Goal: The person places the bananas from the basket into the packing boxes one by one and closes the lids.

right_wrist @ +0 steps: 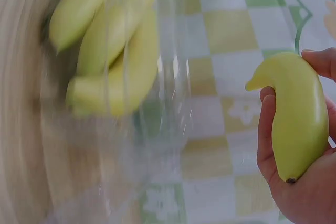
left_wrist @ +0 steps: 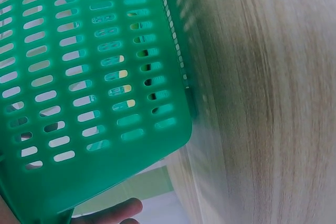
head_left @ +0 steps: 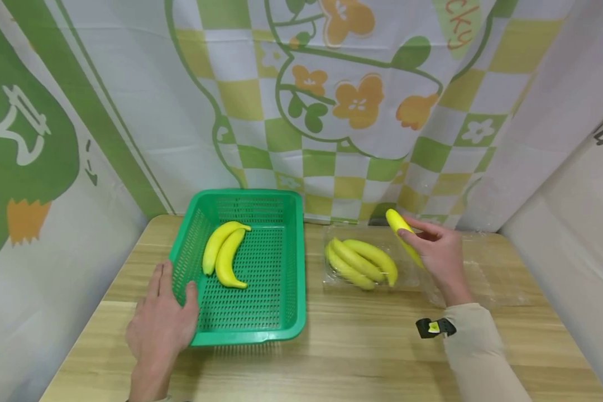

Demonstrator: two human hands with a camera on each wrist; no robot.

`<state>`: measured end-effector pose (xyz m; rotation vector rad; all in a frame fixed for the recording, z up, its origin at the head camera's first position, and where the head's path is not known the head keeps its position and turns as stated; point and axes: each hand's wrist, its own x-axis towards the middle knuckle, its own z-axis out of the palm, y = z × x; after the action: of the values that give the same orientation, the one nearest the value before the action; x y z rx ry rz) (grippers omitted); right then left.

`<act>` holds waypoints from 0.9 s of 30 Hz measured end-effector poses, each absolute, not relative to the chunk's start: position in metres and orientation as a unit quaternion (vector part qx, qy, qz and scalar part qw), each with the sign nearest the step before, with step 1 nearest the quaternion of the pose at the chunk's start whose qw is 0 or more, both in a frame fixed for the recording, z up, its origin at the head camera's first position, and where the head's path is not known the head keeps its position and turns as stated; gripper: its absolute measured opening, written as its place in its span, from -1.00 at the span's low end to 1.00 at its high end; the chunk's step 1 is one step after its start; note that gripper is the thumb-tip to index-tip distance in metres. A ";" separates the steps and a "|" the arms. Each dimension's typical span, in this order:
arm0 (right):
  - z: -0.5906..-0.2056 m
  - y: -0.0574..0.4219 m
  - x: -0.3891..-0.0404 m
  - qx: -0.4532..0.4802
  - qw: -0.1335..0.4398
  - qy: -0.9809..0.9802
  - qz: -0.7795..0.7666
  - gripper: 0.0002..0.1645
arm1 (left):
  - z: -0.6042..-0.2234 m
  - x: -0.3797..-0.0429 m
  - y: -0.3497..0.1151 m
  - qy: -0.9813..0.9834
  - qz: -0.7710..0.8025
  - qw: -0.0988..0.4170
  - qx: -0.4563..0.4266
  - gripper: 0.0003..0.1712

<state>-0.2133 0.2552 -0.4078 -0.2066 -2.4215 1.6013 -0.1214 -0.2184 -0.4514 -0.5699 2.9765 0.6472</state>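
In the head view my right hand (head_left: pixel 437 254) holds a yellow banana (head_left: pixel 398 223) up over the right part of the table. Seen from the right wrist, thumb and fingers wrap the banana (right_wrist: pixel 299 114), its dark tip near the palm. Below and left of that hand, several bananas (head_left: pixel 354 262) lie in a clear plastic container (head_left: pixel 407 276). My left hand (head_left: pixel 163 318) rests at the left rim of a green basket (head_left: pixel 301 268), fingers extended along it. Inside the basket, toward its left wall, two bananas (head_left: pixel 226 254) lie side by side.
A clear plastic lid or flap (head_left: pixel 497 268) spreads over the wooden table (head_left: pixel 362 357) right of the container. Behind the table hangs a patterned curtain (head_left: pixel 321 167), close to the basket's far edge. White sheets stand along both sides.
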 end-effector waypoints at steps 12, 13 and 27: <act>-0.421 0.309 -0.198 -0.124 0.119 -0.846 0.505 -0.40 | -0.452 -0.120 -0.218 0.960 0.210 0.016 -0.185 -0.08; -0.421 0.313 -0.196 -0.128 0.115 -0.847 0.503 -0.39 | -0.452 -0.121 -0.218 0.960 0.210 0.014 -0.185 -0.08; -0.437 0.337 -0.190 -0.118 0.089 -0.879 0.454 -0.30 | -0.452 -0.120 -0.218 0.960 0.210 0.014 -0.186 -0.08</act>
<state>-0.1902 0.3365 -0.4374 -0.3521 -2.6141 1.3507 -0.1203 -0.2179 -0.4517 -0.5807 2.9887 0.6549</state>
